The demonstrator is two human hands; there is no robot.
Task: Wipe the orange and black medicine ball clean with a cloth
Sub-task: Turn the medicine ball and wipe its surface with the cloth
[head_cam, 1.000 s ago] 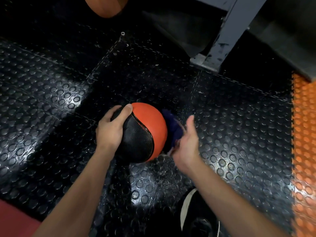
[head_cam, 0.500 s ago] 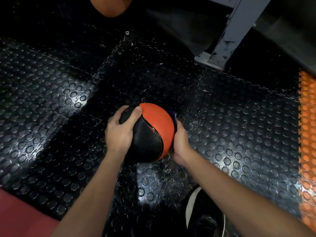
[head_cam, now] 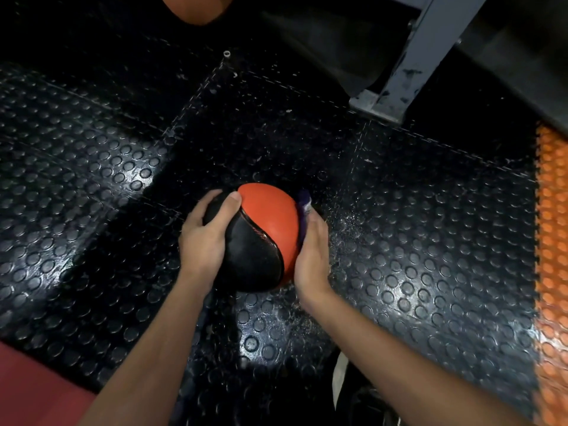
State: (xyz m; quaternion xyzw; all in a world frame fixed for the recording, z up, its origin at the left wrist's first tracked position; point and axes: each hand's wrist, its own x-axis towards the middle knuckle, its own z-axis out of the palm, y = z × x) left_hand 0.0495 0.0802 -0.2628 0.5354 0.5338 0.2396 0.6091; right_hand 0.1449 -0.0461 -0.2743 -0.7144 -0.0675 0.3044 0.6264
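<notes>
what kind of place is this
Probably a gym: black studded rubber floor tiles, an orange and black medicine ball being wiped, and the grey painted steel leg of a rack or machine.

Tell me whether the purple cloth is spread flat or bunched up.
Bunched: the purple cloth shows only as a crumpled strip squeezed between the right hand and the orange and black medicine ball.
</notes>
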